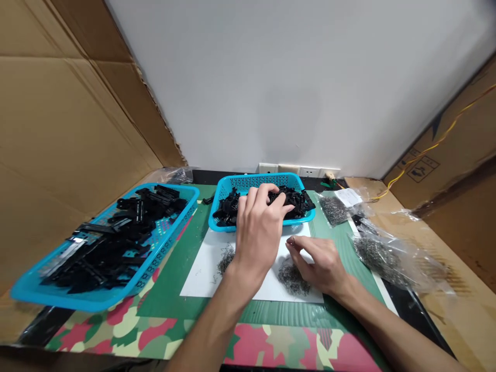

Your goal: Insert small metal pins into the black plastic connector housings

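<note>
My left hand reaches over the near rim of the middle blue basket. Its fingers are curved and apart above the small black plastic parts heaped inside, and nothing shows between them. Lower and to the right, my right hand is closed in a pinch, thumb against forefinger. Something tiny and dark shows at those fingertips, too small to name. Just under this hand lies a pile of fine grey metal wire pieces on a white sheet. A second, smaller wire pile sits left of my left wrist, partly hidden.
A larger blue basket with long black plastic parts stands at the left. Clear bags of metal pieces lie at the right. Cardboard walls flank the table; sockets line the back wall.
</note>
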